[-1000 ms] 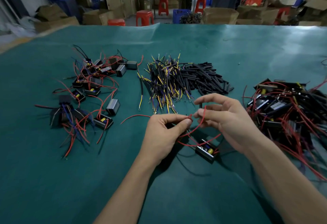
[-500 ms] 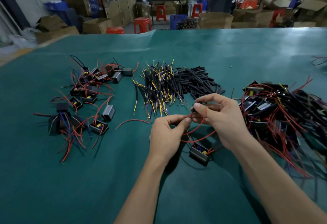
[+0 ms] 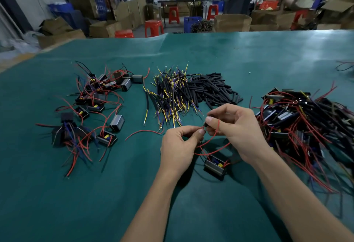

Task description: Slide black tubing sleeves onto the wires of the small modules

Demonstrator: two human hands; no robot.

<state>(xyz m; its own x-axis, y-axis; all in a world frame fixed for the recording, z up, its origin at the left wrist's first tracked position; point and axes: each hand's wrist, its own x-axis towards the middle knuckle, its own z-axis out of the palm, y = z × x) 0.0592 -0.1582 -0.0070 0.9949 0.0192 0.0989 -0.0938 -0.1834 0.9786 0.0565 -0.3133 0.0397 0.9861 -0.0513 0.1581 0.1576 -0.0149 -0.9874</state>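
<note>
Workshop bench under green fabric mat point(image 3: 191, 213). Since a second ago both hands have crept up-frame, grips unchanged: left hand point(image 3: 179, 146) pinches thin red wire point(image 3: 209, 141), right hand point(image 3: 237, 128) pinches short black tubing sleeve point(image 3: 206, 124) at its tip; threading is starting. Small black module point(image 3: 214, 166) lies below. Loose sleeve pile point(image 3: 210, 90) sits upper centre, tangled modules right point(image 3: 306, 123).

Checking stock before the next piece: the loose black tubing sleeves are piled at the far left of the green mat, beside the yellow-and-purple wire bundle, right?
Not quite. In the head view the loose black tubing sleeves lie mid-mat, just right of the yellow-and-purple wire bundle. The green mat's far left holds small black modules with red wires.
</note>
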